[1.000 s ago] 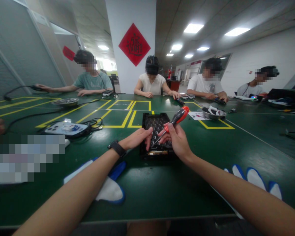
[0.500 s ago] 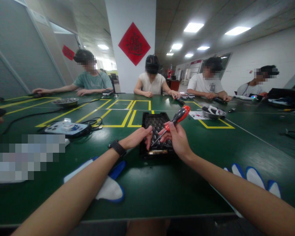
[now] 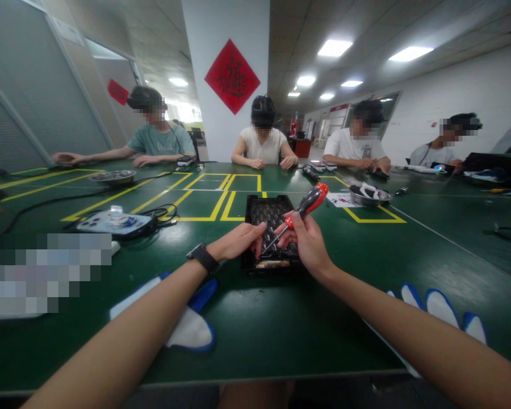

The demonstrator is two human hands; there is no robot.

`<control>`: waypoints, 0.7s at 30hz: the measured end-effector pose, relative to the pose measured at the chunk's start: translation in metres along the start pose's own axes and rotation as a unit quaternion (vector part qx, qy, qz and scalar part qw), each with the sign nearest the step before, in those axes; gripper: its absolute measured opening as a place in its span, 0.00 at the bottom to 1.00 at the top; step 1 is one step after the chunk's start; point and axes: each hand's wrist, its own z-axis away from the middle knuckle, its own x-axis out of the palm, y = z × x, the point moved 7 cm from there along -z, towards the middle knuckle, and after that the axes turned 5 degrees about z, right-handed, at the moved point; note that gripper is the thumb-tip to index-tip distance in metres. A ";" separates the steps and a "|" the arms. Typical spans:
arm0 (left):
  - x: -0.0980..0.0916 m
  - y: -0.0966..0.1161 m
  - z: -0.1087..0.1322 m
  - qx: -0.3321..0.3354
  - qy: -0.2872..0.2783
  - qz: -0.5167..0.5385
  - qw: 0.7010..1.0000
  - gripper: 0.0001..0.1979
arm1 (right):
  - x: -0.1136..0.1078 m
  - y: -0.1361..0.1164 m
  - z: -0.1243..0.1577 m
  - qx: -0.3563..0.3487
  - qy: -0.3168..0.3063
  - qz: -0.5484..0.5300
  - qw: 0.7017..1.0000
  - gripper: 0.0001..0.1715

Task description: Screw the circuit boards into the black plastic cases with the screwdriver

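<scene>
Green table (image 3: 323,329): left end partly pixelated.
Right hand (image 3: 311,243): grasps red-black screwdriver (image 3: 312,199), tip indistinct.
Left hand (image 3: 237,241): at black tray (image 3: 271,200); whether gripping, cannot tell.

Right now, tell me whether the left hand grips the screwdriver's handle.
No, the right hand holds the screwdriver, which slants down toward the left hand.

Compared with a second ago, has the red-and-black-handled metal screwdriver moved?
No, not visibly: against the yellow lines on the green table, the screwdriver in your right hand keeps its place.
</scene>
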 end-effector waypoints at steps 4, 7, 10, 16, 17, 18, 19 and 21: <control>0.001 -0.002 0.000 -0.001 0.000 0.010 1.000 0.39 | 0.001 0.000 0.000 0.001 -0.003 0.002 1.000 0.19; 0.000 -0.003 0.000 -0.002 0.009 0.017 1.000 0.37 | 0.001 0.000 0.000 0.001 -0.004 0.002 1.000 0.19; -0.003 0.001 -0.002 0.005 0.033 0.035 0.999 0.31 | 0.002 -0.001 0.000 0.001 -0.005 -0.002 1.000 0.19; -0.002 0.008 -0.003 0.013 0.014 0.080 0.997 0.17 | 0.004 -0.006 0.001 -0.007 -0.027 -0.022 0.999 0.18; -0.001 0.007 -0.003 0.008 0.005 0.094 0.996 0.16 | 0.006 -0.006 0.001 -0.009 -0.040 -0.031 0.999 0.18; -0.001 0.006 -0.002 0.005 -0.003 0.110 0.994 0.16 | 0.008 -0.006 0.001 -0.009 -0.053 -0.043 0.998 0.18; -0.001 0.006 -0.002 0.003 -0.010 0.128 0.992 0.15 | 0.009 -0.006 0.000 -0.007 -0.066 -0.055 0.996 0.17; -0.002 0.005 0.000 0.003 -0.024 0.161 0.987 0.15 | 0.012 -0.003 0.000 0.000 -0.088 -0.077 0.993 0.18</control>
